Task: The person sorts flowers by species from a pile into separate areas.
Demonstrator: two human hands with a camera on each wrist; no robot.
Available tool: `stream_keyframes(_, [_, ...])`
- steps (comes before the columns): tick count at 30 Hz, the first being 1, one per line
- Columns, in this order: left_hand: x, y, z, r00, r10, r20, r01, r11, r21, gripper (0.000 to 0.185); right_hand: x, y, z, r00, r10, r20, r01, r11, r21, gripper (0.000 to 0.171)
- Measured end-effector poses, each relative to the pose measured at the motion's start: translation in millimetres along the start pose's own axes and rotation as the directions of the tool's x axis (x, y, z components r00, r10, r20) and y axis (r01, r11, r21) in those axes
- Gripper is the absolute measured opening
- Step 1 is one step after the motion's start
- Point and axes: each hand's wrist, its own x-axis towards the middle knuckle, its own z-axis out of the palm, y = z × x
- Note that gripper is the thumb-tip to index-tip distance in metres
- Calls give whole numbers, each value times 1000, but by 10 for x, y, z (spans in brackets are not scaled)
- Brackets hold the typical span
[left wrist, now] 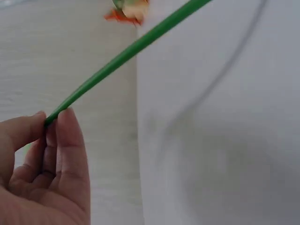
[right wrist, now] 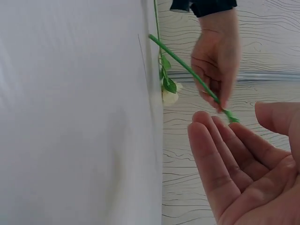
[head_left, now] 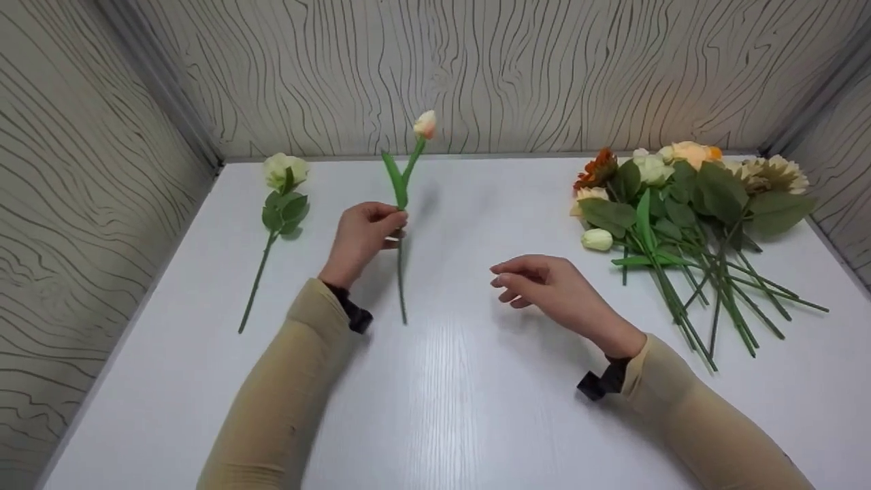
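Observation:
My left hand point(head_left: 367, 235) pinches the green stem of a pale pink tulip point(head_left: 425, 125) between thumb and fingertips, just under its leaves. The bloom points away from me, and the lower stem point(left wrist: 126, 55) hangs above the table, casting a shadow. To the right, my right hand point(head_left: 548, 289) hovers over the table with loosely bent fingers and nothing in them. In the right wrist view its fingers point(right wrist: 213, 173) are spread apart from the thumb. A cream rose point(head_left: 286, 171) with green leaves lies left of my left hand.
A pile of artificial flowers point(head_left: 680, 197) lies at the right, stems toward me, with orange, cream and white blooms. One white tulip bud point(head_left: 597, 239) lies at its left edge. Wood-patterned panels point(head_left: 435, 75) border the white table point(head_left: 422, 408) at the back and sides.

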Motion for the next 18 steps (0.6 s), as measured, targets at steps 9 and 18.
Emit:
stream_keyframes(9, [198,-306,-692,972,-184,-147,228,887,402,25,-5,-9,-76,1000,3,-18,-2,1000,14,29])
stream_keyframes(18, [316,-376,-660,975,-140,-173,211,830,517,21,6,10,-82,1000,-7,-18,7,1000,1,31])
